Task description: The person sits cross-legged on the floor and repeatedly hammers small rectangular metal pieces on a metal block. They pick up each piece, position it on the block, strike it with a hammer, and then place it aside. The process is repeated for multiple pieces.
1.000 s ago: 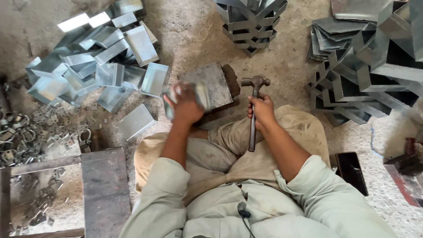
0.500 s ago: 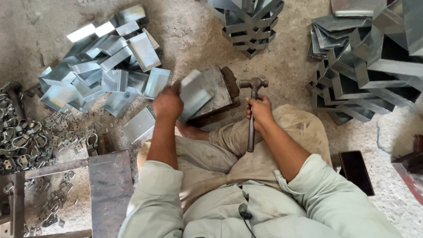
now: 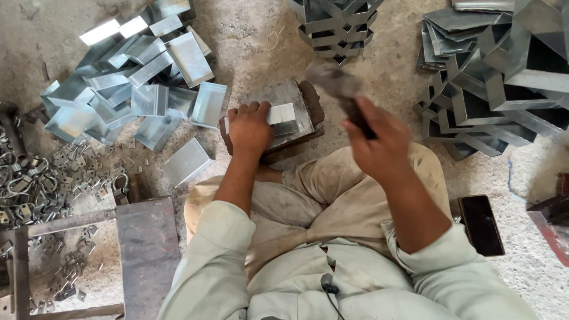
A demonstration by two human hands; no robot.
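Fingers (image 3: 252, 109) pin shiny folded metal piece (image 3: 283, 114); blurred hammer (image 3: 338, 83) raised.

Under my left hand (image 3: 250, 127) the folded sheet-metal piece (image 3: 283, 114) is bright galvanised steel, smooth with a dull silvery sheen. It lies on a grey metal plate (image 3: 290, 98) that looks scuffed and matt, set on a rusty brown block (image 3: 312, 102). The hammer (image 3: 339, 86) in my right hand (image 3: 379, 139) blurs, its head dark metal. The pile of channel pieces (image 3: 133, 89) shines the same pale zinc grey. The floor (image 3: 249, 41) is rough, dusty concrete. My trousers (image 3: 332, 189) are worn, stained beige cloth.
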